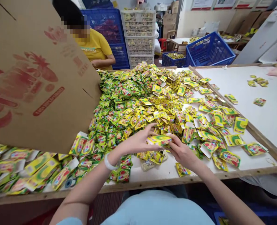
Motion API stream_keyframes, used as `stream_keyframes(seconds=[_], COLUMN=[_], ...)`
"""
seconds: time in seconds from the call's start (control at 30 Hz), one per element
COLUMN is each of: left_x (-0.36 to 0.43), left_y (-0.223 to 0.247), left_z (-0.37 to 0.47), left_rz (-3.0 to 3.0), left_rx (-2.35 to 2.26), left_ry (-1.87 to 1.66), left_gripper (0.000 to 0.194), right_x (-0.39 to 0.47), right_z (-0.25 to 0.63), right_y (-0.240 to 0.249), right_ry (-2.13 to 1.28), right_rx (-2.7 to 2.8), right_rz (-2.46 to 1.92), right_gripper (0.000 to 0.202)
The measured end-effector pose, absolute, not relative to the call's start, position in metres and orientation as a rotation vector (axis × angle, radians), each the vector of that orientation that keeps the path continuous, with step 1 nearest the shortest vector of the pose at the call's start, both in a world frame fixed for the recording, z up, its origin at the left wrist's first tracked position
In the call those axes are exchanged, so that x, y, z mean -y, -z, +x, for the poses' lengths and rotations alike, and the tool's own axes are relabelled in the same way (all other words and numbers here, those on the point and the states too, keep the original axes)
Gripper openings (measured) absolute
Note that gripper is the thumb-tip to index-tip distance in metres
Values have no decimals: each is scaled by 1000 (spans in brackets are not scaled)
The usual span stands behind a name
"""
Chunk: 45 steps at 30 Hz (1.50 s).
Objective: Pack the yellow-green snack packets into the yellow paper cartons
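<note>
Between my two hands is a small yellow and green box (159, 139), held just above the table near its front edge. My left hand (140, 139) grips its left end, thumb below and fingers above. The fingers of my right hand (179, 148) pinch its right end. Right under the box lie a few small packets (156, 157) on top of a phone in a patterned case (150, 164). A large heap of green and yellow packets (129, 97) spreads beyond my hands. To the right lie many flat yellow boxes (218, 118), some with flaps open.
A big cardboard carton (35, 78) stands at the left, over more boxes (42, 172). Wooden strips (253, 131) edge the white table. A person in a yellow shirt (98, 47) works across it. Blue crates (208, 51) and stacked white crates (139, 37) stand behind.
</note>
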<state>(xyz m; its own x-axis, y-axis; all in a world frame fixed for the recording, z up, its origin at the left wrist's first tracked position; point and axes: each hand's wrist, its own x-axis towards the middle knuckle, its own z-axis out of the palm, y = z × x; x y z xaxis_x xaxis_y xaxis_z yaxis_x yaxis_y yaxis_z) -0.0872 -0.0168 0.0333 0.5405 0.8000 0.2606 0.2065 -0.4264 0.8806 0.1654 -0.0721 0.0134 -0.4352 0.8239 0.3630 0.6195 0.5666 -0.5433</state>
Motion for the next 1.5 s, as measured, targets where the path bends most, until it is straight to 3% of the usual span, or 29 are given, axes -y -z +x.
stream_keyframes(seconds=[0.1, 0.13, 0.23, 0.33, 0.47, 0.63, 0.93, 1.13, 1.27, 1.37, 1.5], left_x=[28, 32, 47, 59, 67, 76, 99, 115, 117, 113, 101], left_y=[-26, -21, 1, 17, 17, 9, 26, 40, 47, 49, 44], left_z=[-100, -98, -77, -57, -45, -36, -40, -35, -29, -22, -24], left_rz=[1780, 1744, 1534, 1216, 1066, 1083, 1279, 1238, 1349, 1300, 1588], left_rx=[-699, -665, -541, -524, -516, -566, -740, -692, -757, -683, -589], left_ry=[-871, -929, -1077, -1166, -961, -911, -698, -554, -473, -475, -555], left_gripper=[101, 96, 53, 41, 62, 72, 87, 97, 108, 112, 108], right_x=[80, 84, 95, 98, 92, 82, 94, 111, 120, 124, 128], right_z=[147, 141, 138, 152, 158, 138, 138, 156, 162, 162, 204], right_y=[-7, -3, 0, -12, -37, -47, -60, -39, -23, -17, -18], right_ry=[-1044, -1267, -1612, -1364, -879, -595, -842, -1061, -1146, -1287, -993], right_rx=[1912, 1808, 1565, 1418, 1414, 2037, 2736, 2455, 2511, 2438, 2216], right_rz=[-1034, -991, -953, -1064, -1063, -936, -1249, -1255, -1137, -1144, -1341], right_gripper=[23, 24, 22, 18, 11, 10, 19, 15, 37, 36, 40])
